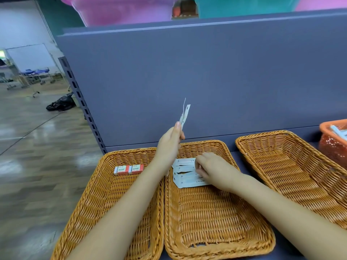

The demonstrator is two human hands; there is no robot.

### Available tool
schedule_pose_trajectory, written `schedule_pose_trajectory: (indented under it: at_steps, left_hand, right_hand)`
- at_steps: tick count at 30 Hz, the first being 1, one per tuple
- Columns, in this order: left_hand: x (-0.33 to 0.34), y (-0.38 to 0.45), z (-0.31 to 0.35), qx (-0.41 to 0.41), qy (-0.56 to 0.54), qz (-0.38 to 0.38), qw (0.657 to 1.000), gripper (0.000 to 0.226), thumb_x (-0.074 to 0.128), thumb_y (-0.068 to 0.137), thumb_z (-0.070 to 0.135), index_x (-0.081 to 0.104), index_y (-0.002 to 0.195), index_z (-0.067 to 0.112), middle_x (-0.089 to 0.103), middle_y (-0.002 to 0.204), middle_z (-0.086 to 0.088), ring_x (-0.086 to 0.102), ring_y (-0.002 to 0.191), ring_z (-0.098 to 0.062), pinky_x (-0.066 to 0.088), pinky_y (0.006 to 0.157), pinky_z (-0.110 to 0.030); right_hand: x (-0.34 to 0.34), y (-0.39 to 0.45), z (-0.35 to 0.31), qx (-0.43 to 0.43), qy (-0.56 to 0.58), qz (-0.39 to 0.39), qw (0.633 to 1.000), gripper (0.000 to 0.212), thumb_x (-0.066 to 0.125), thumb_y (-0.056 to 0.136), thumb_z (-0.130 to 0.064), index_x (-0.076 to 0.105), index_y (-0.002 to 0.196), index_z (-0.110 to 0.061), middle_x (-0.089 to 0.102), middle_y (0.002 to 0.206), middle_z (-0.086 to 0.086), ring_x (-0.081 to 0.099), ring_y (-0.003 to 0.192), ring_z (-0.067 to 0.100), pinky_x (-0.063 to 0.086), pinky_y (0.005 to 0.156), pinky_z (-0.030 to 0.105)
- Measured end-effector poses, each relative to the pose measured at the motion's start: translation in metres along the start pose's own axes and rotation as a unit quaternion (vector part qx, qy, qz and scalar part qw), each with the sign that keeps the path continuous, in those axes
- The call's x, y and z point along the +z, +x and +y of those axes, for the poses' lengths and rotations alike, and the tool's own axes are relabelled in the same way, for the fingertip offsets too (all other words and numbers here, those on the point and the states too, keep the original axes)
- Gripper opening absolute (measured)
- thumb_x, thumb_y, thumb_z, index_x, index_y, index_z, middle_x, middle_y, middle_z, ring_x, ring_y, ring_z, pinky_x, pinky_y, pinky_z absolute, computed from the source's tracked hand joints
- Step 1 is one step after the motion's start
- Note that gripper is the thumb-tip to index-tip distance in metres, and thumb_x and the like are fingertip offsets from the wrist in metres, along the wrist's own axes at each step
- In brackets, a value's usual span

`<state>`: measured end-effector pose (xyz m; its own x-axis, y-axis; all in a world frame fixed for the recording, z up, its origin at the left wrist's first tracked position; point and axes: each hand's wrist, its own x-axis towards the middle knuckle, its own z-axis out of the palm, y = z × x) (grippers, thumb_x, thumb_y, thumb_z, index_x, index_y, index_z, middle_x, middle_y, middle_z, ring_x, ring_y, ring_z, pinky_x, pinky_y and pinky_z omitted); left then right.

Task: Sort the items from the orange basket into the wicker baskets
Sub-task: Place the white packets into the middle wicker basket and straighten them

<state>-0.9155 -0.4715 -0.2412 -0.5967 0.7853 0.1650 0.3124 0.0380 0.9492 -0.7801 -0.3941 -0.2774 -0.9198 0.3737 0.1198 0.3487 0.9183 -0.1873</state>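
A dark blue shelf fills the lower frame, backed by a blue-grey panel across the middle. At upper left a glossy floor runs back to distant tables, with a black bag lying on it. Pink and teal bins sit along the top edge.

Three wicker baskets stand side by side: left basket, middle basket, right basket. An orange basket is at the right edge. Two erasers lie at the far end of the left basket.

The left hand, raised above the middle basket's far rim, pinches two white packets upright. The right hand, fingers curled, touches a stack of packets lying in the middle basket's far half.
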Motion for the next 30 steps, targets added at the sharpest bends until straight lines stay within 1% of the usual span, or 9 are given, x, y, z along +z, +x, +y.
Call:
schedule_pose_trajectory:
  at_steps: [2, 6, 9, 12, 19, 21, 24, 27, 30]
  left_hand:
    - [-0.001, -0.003, 0.002, 0.010, -0.017, -0.001, 1.000, 0.046, 0.027, 0.100, 0.049, 0.047, 0.075, 0.015, 0.035, 0.056, 0.006, 0.031, 0.049, -0.008, 0.029, 0.051, -0.027]
    - [0.001, -0.008, 0.004, 0.031, 0.014, 0.016, 0.999, 0.043, 0.027, 0.100, 0.047, 0.047, 0.077, 0.017, 0.040, 0.064, 0.004, 0.039, 0.059, -0.010, 0.034, 0.059, -0.027]
    - [0.002, -0.008, 0.004, 0.035, 0.000, 0.032, 0.999, 0.041, 0.028, 0.101, 0.044, 0.049, 0.078, 0.016, 0.041, 0.066, 0.004, 0.041, 0.061, -0.009, 0.036, 0.057, -0.022]
    - [-0.001, -0.009, 0.003, 0.033, -0.013, 0.046, 0.998, 0.039, 0.029, 0.101, 0.043, 0.051, 0.080, 0.019, 0.046, 0.069, 0.005, 0.045, 0.064, -0.008, 0.038, 0.058, -0.022]
    - [0.000, -0.007, -0.001, 0.025, -0.001, 0.021, 0.999, 0.046, 0.031, 0.101, 0.043, 0.058, 0.098, 0.005, 0.053, 0.080, -0.003, 0.051, 0.075, -0.014, 0.044, 0.067, -0.029]
    - [-0.001, -0.006, -0.003, 0.028, -0.001, 0.019, 0.999, 0.045, 0.032, 0.101, 0.041, 0.059, 0.095, 0.005, 0.056, 0.079, -0.002, 0.054, 0.075, -0.013, 0.046, 0.068, -0.028]
    - [-0.002, -0.005, -0.004, 0.036, -0.005, 0.040, 0.999, 0.038, 0.033, 0.102, 0.034, 0.062, 0.092, 0.011, 0.060, 0.079, 0.003, 0.055, 0.074, -0.007, 0.046, 0.068, -0.018]
    - [-0.002, -0.004, -0.005, 0.030, -0.021, 0.048, 0.998, 0.034, 0.034, 0.102, 0.031, 0.061, 0.089, 0.016, 0.057, 0.078, 0.004, 0.053, 0.074, -0.006, 0.045, 0.070, -0.020]
    - [-0.003, -0.005, -0.004, 0.034, -0.025, 0.046, 0.998, 0.034, 0.033, 0.103, 0.032, 0.060, 0.087, 0.019, 0.057, 0.078, 0.004, 0.053, 0.075, -0.007, 0.045, 0.070, -0.022]
  right_hand:
    - [-0.012, 0.005, -0.012, 0.037, 0.160, 0.037, 0.986, 0.013, 0.049, 0.096, -0.028, 0.056, 0.099, -0.016, 0.053, 0.093, -0.006, 0.045, 0.084, 0.007, 0.038, 0.077, 0.024]
    - [-0.025, 0.016, -0.038, 0.129, 0.464, 0.052, 0.875, 0.017, 0.055, 0.093, -0.027, 0.058, 0.102, -0.013, 0.063, 0.098, 0.003, 0.060, 0.087, 0.011, 0.050, 0.080, 0.026]
    - [-0.021, 0.021, -0.047, 0.152, 0.571, 0.043, 0.806, 0.013, 0.055, 0.094, -0.026, 0.059, 0.097, -0.014, 0.066, 0.099, 0.006, 0.065, 0.092, 0.015, 0.054, 0.081, 0.026]
    - [-0.018, 0.022, -0.051, 0.151, 0.638, 0.031, 0.755, 0.026, 0.050, 0.097, -0.026, 0.061, 0.109, -0.006, 0.068, 0.106, 0.010, 0.066, 0.098, 0.018, 0.055, 0.082, 0.026]
    - [-0.018, 0.024, -0.048, 0.183, 0.587, 0.089, 0.784, 0.017, 0.047, 0.096, -0.012, 0.062, 0.099, -0.003, 0.066, 0.101, 0.011, 0.066, 0.092, 0.020, 0.057, 0.076, 0.025]
    - [-0.020, 0.023, -0.047, 0.193, 0.564, 0.094, 0.797, 0.018, 0.044, 0.096, -0.010, 0.060, 0.098, -0.002, 0.065, 0.101, 0.009, 0.066, 0.090, 0.018, 0.057, 0.076, 0.025]
    - [-0.023, 0.020, -0.041, 0.204, 0.545, 0.095, 0.808, 0.021, 0.037, 0.098, -0.012, 0.056, 0.103, -0.005, 0.063, 0.099, 0.009, 0.065, 0.092, 0.022, 0.056, 0.086, 0.038]
    - [-0.026, 0.016, -0.036, 0.231, 0.532, 0.091, 0.810, 0.022, 0.028, 0.101, -0.015, 0.049, 0.107, -0.011, 0.057, 0.086, 0.005, 0.062, 0.076, 0.017, 0.054, 0.087, 0.040]
    - [-0.028, 0.010, -0.026, 0.228, 0.494, 0.073, 0.836, 0.024, 0.026, 0.102, -0.017, 0.049, 0.093, -0.017, 0.049, 0.076, 0.003, 0.047, 0.064, 0.014, 0.048, 0.066, 0.031]
